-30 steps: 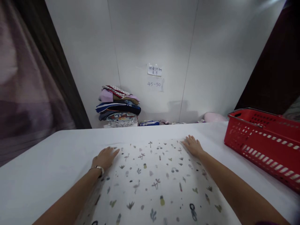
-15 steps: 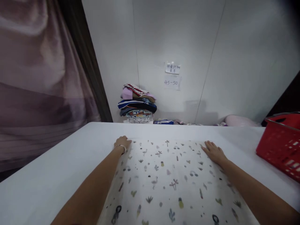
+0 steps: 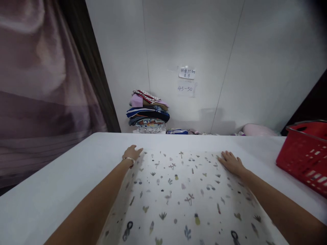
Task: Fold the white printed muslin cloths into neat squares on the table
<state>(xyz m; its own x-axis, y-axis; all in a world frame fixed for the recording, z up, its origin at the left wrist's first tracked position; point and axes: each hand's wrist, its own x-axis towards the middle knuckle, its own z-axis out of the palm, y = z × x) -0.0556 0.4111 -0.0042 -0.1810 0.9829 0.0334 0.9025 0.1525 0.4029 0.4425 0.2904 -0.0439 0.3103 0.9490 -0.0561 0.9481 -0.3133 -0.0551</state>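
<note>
A white cloth [image 3: 178, 204] printed with flamingos, palm trees, pineapples and cacti lies spread over the white table [image 3: 58, 177], running from my side toward the far edge. At its far left corner is my left hand [image 3: 132, 154], wearing a bracelet, with the thumb on or beside the cloth and the fingers apart. My right hand [image 3: 232, 163] rests flat at the far right corner, fingers spread on the cloth's edge. Neither hand grips anything. The near end of the cloth runs out of view at the bottom.
On the right of the table stands a red plastic basket [image 3: 305, 156] with a metal handle. Behind the table rises a stack of folded fabrics [image 3: 148, 110]. Paper signs [image 3: 186, 88] are taped to the wall, and a pinkish curtain [image 3: 43, 95] hangs at left.
The fingers of my left hand have spread a little, with the thumb reaching toward the cloth. My right hand stays flat at its corner. The whole view has shifted slightly.
</note>
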